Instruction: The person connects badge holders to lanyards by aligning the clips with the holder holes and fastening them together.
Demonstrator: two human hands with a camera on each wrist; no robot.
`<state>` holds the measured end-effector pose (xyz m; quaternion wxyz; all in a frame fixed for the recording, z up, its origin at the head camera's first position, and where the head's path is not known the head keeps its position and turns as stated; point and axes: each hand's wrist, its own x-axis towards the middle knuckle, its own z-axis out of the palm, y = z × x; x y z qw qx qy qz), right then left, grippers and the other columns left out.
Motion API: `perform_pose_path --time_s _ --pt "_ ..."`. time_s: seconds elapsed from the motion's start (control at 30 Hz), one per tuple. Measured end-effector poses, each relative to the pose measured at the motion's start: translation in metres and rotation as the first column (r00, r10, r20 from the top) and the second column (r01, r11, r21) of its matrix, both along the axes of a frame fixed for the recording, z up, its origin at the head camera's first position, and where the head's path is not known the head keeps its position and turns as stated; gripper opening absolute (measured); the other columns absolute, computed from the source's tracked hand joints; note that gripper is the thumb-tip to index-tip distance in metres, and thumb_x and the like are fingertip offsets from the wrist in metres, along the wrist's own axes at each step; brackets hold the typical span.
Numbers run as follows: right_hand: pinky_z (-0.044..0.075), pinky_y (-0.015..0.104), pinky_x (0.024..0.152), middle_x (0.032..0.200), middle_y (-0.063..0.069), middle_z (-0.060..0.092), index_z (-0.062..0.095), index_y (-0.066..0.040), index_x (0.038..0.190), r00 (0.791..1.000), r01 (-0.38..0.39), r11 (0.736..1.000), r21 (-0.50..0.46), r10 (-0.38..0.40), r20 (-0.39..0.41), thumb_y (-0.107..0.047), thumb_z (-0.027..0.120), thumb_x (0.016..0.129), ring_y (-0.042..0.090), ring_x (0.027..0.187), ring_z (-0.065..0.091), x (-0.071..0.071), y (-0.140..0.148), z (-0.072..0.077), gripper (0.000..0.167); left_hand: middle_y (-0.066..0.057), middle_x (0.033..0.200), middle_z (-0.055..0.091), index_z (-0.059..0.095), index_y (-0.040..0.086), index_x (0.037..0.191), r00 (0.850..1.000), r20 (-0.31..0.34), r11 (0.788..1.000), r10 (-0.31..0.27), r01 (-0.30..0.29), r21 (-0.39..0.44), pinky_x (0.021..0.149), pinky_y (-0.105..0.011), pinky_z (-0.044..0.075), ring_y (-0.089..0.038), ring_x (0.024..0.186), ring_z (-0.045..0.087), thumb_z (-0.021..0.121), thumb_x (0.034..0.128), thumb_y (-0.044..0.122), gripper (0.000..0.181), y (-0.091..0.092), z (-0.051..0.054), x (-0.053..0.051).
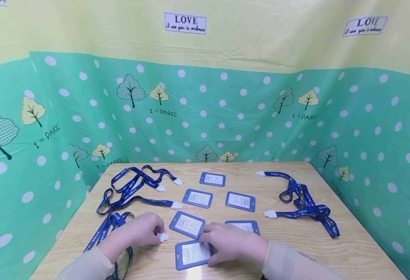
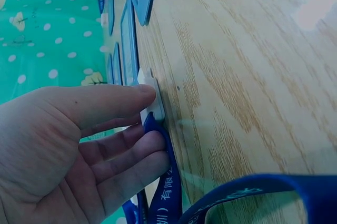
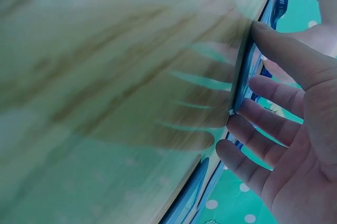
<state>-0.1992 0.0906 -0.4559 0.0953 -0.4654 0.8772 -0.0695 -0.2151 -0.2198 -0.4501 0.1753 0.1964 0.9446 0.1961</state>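
My left hand (image 1: 138, 232) pinches the white plastic clip (image 1: 163, 237) of a dark blue lanyard (image 2: 167, 182), thumb on top in the left wrist view. Its strap trails back under the wrist. At the table's near side, my right hand (image 1: 231, 242) grips the right end of a blue ID card holder (image 1: 187, 254), thumb on one long edge and fingers at the other. Just behind that lies a second card holder (image 1: 187, 224), close to the right fingertips. Another holder (image 1: 245, 225) is partly hidden behind the right hand.
Further back on the wooden table (image 1: 330, 256) lie more card holders (image 1: 198, 198). Several tangled blue lanyards (image 1: 131, 190) spread over the left side. More lanyard strap (image 1: 306, 206) with white clips lies at the right. A green and yellow patterned curtain (image 1: 225, 97) surrounds the table.
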Motion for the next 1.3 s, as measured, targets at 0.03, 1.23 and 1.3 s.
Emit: perform_pose_path --time_s 0.03,1.23,1.3 --pt "0.052 0.031 0.097 0.133 -0.009 0.06 0.068 -0.03 0.127 1.0 0.003 1.0 0.001 -0.003 0.0 -0.05 0.085 0.079 0.01 0.121 0.057 -0.0001 0.0001 0.0003 0.054 0.011 0.081 0.062 0.072 0.024 0.084 1.0 -0.001 1.0 0.0 0.0 0.002 0.074 -0.04 0.052 -0.013 0.076 0.057 0.084 0.0801 0.015 0.016 0.0003 0.0004 0.0002" --pt "0.053 0.031 0.096 0.13 -0.01 0.062 0.069 -0.028 0.125 0.999 0.034 0.999 0.014 -0.033 -0.017 -0.053 0.084 0.079 0.009 0.119 0.059 -0.0032 -0.0041 -0.0021 0.055 0.011 0.082 0.063 0.073 0.024 0.085 1.0 0.0 1.0 -0.001 0.001 -0.004 0.074 -0.041 0.052 -0.013 0.076 0.056 0.085 0.0807 0.016 0.015 0.0012 -0.0003 0.0018" --pt "0.053 0.03 0.096 0.13 -0.009 0.063 0.069 -0.027 0.125 0.999 0.032 0.999 0.015 -0.031 -0.021 -0.052 0.084 0.079 0.009 0.118 0.059 -0.0028 -0.0048 -0.0018 0.055 0.011 0.082 0.063 0.073 0.024 0.085 1.0 -0.001 1.0 -0.004 0.004 0.0 0.075 -0.041 0.052 -0.013 0.076 0.056 0.085 0.0802 0.016 0.015 0.0014 -0.0003 0.0021"
